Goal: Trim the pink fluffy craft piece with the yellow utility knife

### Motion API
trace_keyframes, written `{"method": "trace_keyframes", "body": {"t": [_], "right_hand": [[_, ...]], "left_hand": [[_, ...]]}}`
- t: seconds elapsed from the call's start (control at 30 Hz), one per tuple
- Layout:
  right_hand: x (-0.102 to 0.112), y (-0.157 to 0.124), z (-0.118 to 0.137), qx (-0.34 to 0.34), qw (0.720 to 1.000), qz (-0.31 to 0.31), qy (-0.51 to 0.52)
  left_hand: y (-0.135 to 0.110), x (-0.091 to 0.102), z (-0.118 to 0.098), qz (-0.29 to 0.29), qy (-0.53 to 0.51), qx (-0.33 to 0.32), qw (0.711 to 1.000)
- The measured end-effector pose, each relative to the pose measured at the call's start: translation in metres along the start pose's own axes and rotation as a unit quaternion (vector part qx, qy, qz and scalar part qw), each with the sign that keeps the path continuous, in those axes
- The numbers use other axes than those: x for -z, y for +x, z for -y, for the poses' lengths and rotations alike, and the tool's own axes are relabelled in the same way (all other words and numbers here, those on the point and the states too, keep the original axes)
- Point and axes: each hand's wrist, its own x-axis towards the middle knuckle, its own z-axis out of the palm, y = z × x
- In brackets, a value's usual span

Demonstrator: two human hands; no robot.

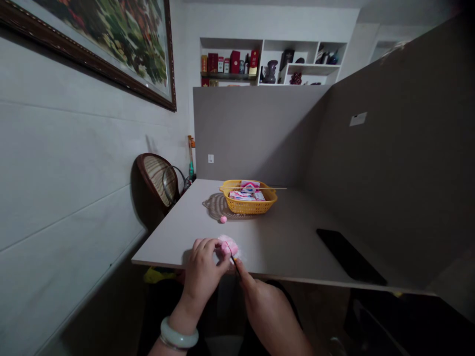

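My left hand (205, 264) pinches a soft pink lump (230, 245), which looks like modelling clay, between thumb and fingers near the front edge of the table. Pale, crinkled, see-through material shows around the lump. In my right hand (260, 295) is a thin dark tool (235, 262), its far end touching the pink lump. I cannot tell whether that tool is a blade or a stick. A small pink ball (223, 219) lies on the table, a little beyond my left hand.
Farther back stands a yellow plastic basket (252, 206) holding several printed packets, with a thin stick (280, 188) laid across its rim. A flat black slab (349, 254) rests at the right. Grey panels (256, 133) border the table's back and right side.
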Motion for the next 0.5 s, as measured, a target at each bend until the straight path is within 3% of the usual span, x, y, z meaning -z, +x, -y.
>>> {"method": "trace_keyframes", "body": {"t": [0.5], "right_hand": [[0.016,-0.014,-0.004,-0.035,0.996,0.074,0.042]], "left_hand": [[0.000,0.001,-0.007,0.010,0.003,0.009,1.000]]}}
